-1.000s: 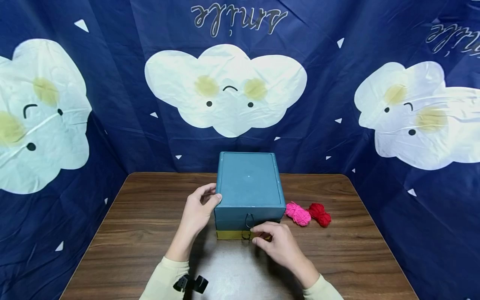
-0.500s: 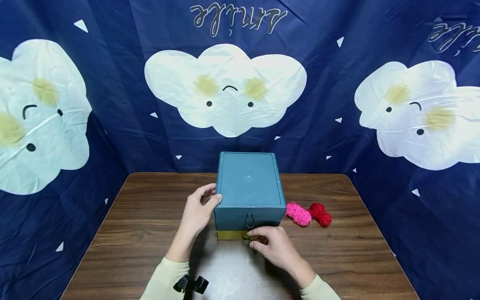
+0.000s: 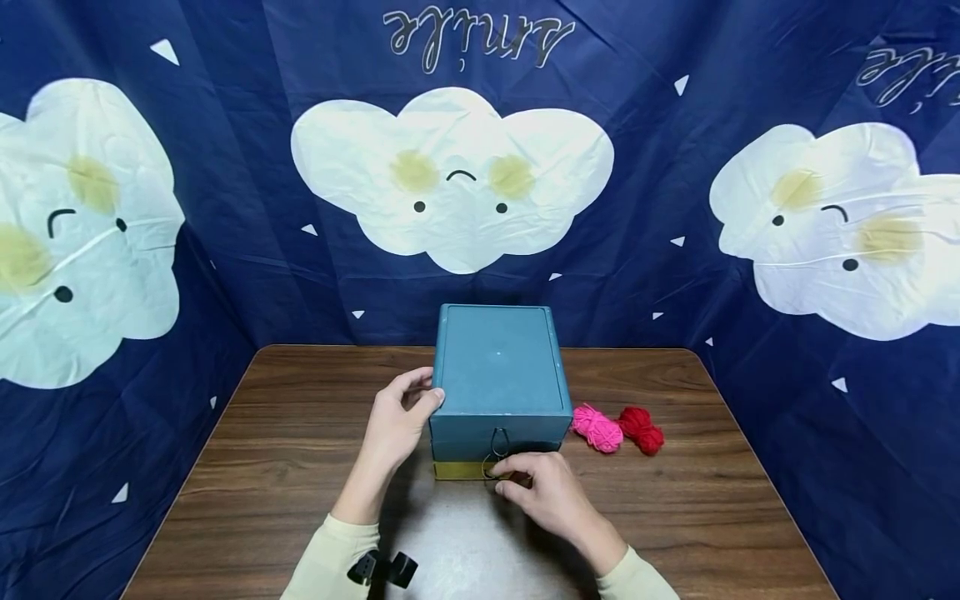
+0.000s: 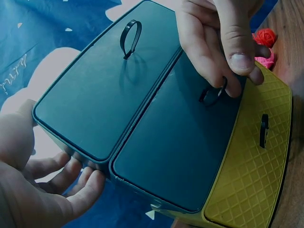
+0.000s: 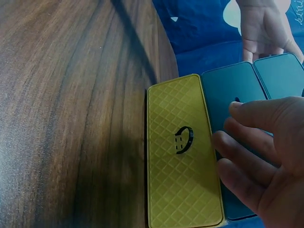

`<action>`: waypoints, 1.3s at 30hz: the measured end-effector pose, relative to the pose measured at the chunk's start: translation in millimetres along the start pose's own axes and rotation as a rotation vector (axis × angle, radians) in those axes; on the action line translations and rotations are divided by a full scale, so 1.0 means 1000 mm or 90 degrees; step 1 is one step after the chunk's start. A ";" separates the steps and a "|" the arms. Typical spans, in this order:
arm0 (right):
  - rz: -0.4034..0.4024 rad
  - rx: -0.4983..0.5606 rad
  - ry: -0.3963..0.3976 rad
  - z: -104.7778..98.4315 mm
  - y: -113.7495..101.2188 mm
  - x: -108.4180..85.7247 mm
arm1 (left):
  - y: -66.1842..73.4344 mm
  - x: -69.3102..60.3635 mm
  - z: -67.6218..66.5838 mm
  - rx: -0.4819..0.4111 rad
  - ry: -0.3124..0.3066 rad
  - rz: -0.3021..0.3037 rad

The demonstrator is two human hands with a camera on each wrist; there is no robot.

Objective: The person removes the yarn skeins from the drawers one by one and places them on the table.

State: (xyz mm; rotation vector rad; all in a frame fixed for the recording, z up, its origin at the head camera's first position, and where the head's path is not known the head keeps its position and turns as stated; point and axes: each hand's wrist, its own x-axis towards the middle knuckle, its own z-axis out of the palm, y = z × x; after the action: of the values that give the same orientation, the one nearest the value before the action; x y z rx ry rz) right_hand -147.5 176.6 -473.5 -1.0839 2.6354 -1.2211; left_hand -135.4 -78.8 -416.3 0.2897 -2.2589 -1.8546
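A drawer box (image 3: 498, 358) has two teal drawers above a yellow one (image 4: 251, 175), each with a black loop on its front. My left hand (image 3: 397, 421) grips the box's left side, thumb over the top edge and bent fingers against the side wall. At the middle teal drawer (image 4: 166, 137), my right hand (image 3: 546, 492) touches the black loop (image 4: 211, 96) with a fingertip, its thumb held apart. The thumb of that hand covers most of this loop in the right wrist view. All three drawers look closed.
Pink yarn (image 3: 597, 428) and red yarn (image 3: 641, 430) lie on the wooden table (image 3: 292, 442) to the right of the box. Dark blue cloth (image 3: 645, 275) printed with clouds hangs behind the table and along both sides.
My right hand has shifted slightly left to the loop, which has tilted and now shows wider around the fingertip. The left hand and the box have kept their places.
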 end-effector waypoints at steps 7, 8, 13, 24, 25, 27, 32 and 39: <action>-0.024 -0.012 0.028 -0.003 -0.002 0.002 | 0.000 0.001 0.000 -0.001 -0.002 0.002; -0.026 -0.013 0.029 -0.003 -0.002 0.001 | 0.000 0.001 0.000 -0.002 -0.002 0.002; -0.033 -0.003 0.030 -0.005 -0.005 0.001 | 0.001 0.002 -0.001 -0.009 -0.005 0.000; -0.039 0.006 0.026 -0.007 -0.010 -0.004 | 0.001 0.002 -0.001 0.016 -0.010 -0.007; -0.036 0.007 0.025 -0.007 -0.011 -0.005 | 0.002 0.002 -0.001 0.016 -0.011 -0.009; -0.030 0.010 0.024 -0.007 -0.012 -0.006 | 0.002 0.001 -0.001 0.014 -0.012 -0.011; -0.026 0.016 0.021 -0.007 -0.016 -0.010 | 0.004 0.001 -0.002 0.008 -0.009 -0.009; -0.042 0.027 0.020 -0.009 -0.021 -0.016 | 0.005 0.002 -0.002 -0.003 0.001 -0.008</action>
State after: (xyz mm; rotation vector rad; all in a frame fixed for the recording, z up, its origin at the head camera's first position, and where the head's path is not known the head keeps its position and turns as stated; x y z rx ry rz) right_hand -126.3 182.6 -457.1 -1.1636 2.6038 -1.3098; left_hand -137.2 -80.1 -411.1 0.3059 -2.2565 -1.8655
